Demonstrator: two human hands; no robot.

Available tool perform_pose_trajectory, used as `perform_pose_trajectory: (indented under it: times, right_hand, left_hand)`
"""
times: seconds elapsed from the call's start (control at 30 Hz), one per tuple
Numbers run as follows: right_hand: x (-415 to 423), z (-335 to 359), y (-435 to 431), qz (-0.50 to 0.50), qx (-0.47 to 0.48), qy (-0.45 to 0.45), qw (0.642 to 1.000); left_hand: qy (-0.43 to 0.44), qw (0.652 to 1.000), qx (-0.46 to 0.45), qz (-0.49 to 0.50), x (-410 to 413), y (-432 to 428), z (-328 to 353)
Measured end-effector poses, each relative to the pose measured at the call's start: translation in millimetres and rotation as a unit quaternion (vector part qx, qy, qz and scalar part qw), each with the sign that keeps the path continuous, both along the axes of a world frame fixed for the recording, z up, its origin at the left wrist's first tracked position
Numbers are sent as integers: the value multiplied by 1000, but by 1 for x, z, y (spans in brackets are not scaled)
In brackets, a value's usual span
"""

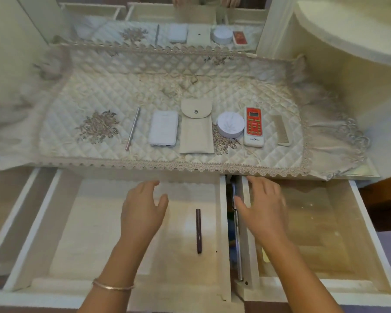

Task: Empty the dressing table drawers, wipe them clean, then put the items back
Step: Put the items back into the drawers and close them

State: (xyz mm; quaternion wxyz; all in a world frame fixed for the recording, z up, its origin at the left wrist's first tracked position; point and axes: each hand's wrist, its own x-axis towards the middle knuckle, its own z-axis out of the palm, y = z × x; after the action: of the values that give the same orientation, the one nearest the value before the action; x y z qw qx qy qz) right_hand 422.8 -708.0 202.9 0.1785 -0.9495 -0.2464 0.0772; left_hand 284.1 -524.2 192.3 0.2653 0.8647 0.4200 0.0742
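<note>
The slim dark-purple cylindrical stick (198, 231) lies flat in the open white wooden drawer (35, 231) at lower centre of the frame, its long axis running bottom-to-top, between the left hand (142, 211) and the right hand (264, 206), both with fingers spread and holding nothing.

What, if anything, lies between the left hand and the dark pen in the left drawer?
Nothing visible. The pen lies alone on the drawer floor, just right of the open left hand, with only bare floor between them.
</note>
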Motion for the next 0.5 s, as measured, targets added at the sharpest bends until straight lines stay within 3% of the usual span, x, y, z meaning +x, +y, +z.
perform_pose_trajectory:
  times: [0.2,0.5]
  right_hand:
    - [3,22,95,64,55,-24,996]
    - [24,1,232,80,4,74,994]
  left_hand:
    - [-29,998,53,-6,18,82,33]
    - [28,999,29,-28,80,177,5]
